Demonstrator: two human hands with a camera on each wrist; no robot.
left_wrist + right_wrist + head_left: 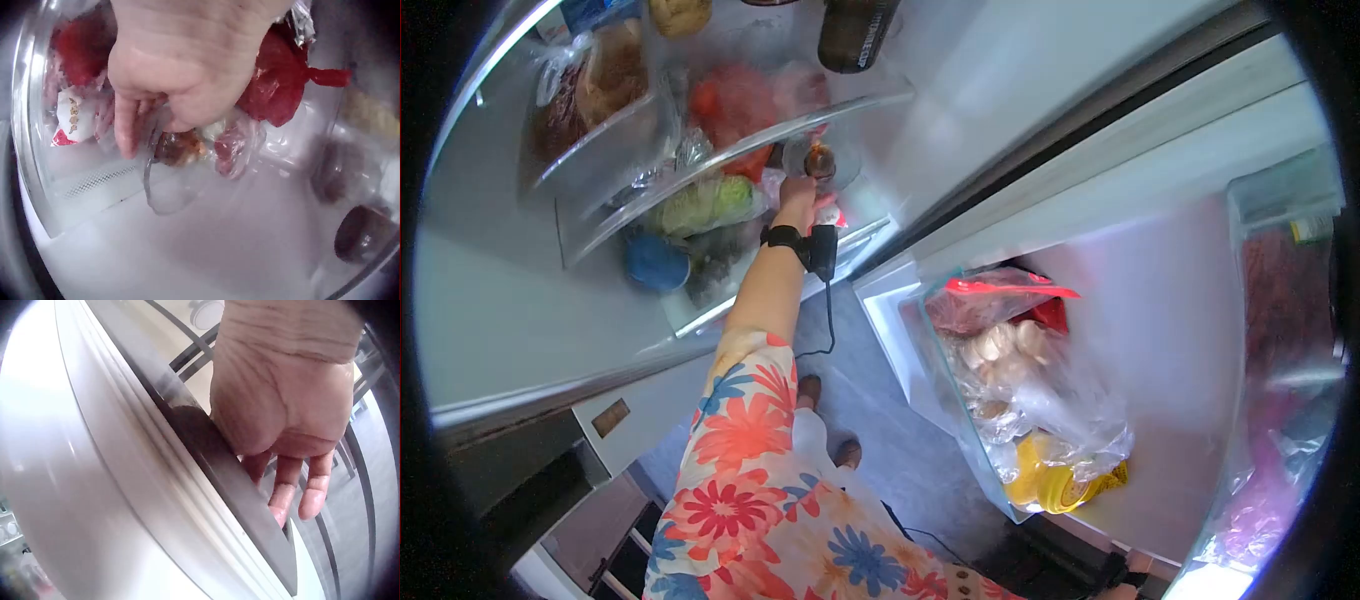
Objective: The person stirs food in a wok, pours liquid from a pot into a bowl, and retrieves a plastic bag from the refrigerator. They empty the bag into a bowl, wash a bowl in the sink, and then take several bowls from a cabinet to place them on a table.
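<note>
My left hand (797,197) reaches into the lower part of the fridge. In the left wrist view, its thumb and fingers pinch the rim of a clear round bowl (172,194) with brown food (178,149) in it. Beside the bowl lie a red plastic bag (275,81) and a white packet with a red corner (74,119). My right hand (284,406) is at the dark outer edge of the fridge door (225,465), its fingers hanging down loosely along it; some fingertips are hidden behind that edge.
A clear shelf edge (730,150) curves above the left forearm. A wrapped green vegetable (720,203) and a blue container (657,262) sit left of it. The open door's bin (945,370) holds bagged garlic (1000,345) and a yellow-lidded item (1068,490).
</note>
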